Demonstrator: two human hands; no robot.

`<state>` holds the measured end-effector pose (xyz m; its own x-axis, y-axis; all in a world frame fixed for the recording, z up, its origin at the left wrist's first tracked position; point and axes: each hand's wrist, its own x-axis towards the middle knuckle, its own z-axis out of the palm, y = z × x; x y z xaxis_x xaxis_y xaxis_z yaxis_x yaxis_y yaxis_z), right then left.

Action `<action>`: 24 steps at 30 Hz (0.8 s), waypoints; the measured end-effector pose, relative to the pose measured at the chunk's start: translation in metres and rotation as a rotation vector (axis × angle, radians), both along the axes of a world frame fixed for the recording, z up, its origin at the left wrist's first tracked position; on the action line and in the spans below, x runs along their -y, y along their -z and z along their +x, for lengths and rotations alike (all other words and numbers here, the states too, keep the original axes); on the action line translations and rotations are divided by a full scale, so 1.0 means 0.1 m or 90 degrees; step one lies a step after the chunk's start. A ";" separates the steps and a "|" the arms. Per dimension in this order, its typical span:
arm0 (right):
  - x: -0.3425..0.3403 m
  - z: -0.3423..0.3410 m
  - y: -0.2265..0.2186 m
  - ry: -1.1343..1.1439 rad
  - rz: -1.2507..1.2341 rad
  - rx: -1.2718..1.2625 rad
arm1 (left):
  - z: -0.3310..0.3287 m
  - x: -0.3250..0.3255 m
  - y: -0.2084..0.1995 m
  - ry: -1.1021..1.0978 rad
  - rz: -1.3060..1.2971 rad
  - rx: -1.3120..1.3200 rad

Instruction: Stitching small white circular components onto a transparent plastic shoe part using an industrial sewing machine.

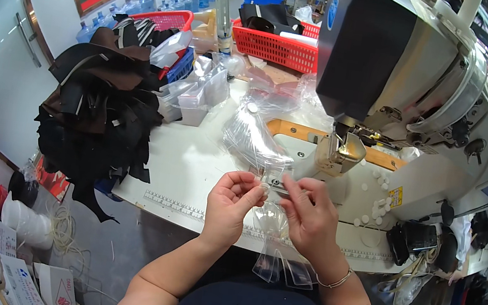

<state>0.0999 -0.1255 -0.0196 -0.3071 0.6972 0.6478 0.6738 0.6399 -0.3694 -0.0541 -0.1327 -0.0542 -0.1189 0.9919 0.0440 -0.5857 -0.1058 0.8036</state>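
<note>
My left hand (231, 207) is closed in a pinch on a small white disc (264, 187), just in front of the sewing machine's needle area. Beside it, my right hand (314, 218) has its index finger stretched toward the machine bed and its thumb apart, slightly blurred, with nothing visible between them. Clear plastic pieces (278, 262) hang over the table edge between my forearms. Beyond my hands, a fanned stack of clear plastic sheets (253, 132) lies against the machine bed, with another white disc (252, 108) on top.
The large sewing machine (391, 54) fills the right side. Several loose white discs (379, 207) lie by its base. Black and brown scraps (95, 111) are heaped at the left. A printed ruler strip (176, 207) follows the table's front edge. A red basket (275, 47) stands behind.
</note>
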 end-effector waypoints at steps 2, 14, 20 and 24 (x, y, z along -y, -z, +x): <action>-0.02 0.01 0.06 -0.051 0.077 -0.024 | 0.02 0.02 0.00 0.014 0.004 0.001; -0.07 0.07 0.06 -0.122 -0.056 -0.158 | 0.01 0.04 0.06 0.053 0.030 -0.020; -0.03 0.06 0.13 -0.098 -0.013 -0.127 | 0.03 0.03 0.07 0.077 0.028 0.017; -0.02 0.13 0.13 -0.063 -0.003 -0.295 | 0.04 0.05 0.09 0.104 0.032 -0.045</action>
<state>0.1129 -0.1239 -0.0327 -0.0513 0.6824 0.7292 0.3739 0.6902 -0.6195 -0.0498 -0.1381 -0.0632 0.0492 0.9940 0.0972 -0.5411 -0.0553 0.8391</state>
